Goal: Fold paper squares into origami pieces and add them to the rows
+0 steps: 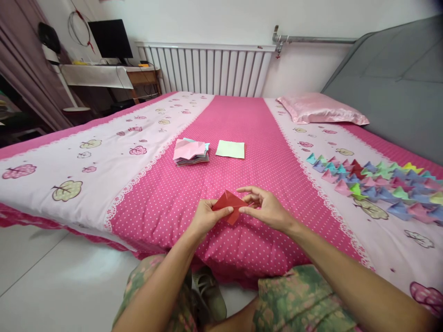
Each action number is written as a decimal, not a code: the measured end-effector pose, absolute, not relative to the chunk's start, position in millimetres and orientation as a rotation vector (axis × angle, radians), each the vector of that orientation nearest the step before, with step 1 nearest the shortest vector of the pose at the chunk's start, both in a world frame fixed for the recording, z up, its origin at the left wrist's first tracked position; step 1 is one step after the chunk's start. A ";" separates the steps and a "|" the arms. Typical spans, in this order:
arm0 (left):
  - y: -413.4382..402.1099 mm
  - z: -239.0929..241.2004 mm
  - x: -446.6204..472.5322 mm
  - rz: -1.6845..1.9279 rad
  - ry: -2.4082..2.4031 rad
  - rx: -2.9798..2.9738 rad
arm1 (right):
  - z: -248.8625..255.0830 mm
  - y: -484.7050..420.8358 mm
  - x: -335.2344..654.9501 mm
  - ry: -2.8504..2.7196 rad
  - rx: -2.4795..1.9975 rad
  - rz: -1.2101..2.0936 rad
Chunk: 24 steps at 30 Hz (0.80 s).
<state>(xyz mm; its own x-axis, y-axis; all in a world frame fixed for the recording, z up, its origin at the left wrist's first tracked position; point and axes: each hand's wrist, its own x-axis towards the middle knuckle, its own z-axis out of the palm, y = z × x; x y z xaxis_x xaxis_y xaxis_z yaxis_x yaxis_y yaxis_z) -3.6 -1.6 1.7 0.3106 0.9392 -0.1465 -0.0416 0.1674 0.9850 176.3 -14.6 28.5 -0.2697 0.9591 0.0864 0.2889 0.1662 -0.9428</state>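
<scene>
A folded red paper piece (230, 205) is held just above the pink dotted bedspread (242, 133), near the bed's front edge. My left hand (205, 217) pinches its left side with thumb and fingers closed. My right hand (265, 208) grips its right side between thumb and fingers, the index finger stretched over the top. Farther back on the bed lie a stack of coloured paper sheets (191, 152) with a pink sheet on top, and a single pale green sheet (230, 149) to its right.
Several folded paper figures (377, 184) in many colours lie in rows on the bed's right side. A pink pillow (320, 109) rests by the grey headboard (394, 78). A radiator (207, 69), a desk with a monitor (110, 39) and white floor (51, 281) surround the bed.
</scene>
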 end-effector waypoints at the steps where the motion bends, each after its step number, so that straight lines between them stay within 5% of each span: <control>1: -1.9 1.9 -3.0 0.890 1.006 1.183 | 26.9 -14.3 174.7 -1.689 -1.205 1.139; 24: 0.1 5.5 -5.4 0.961 1.001 1.111 | 25.9 -11.2 173.8 -1.424 -1.241 1.257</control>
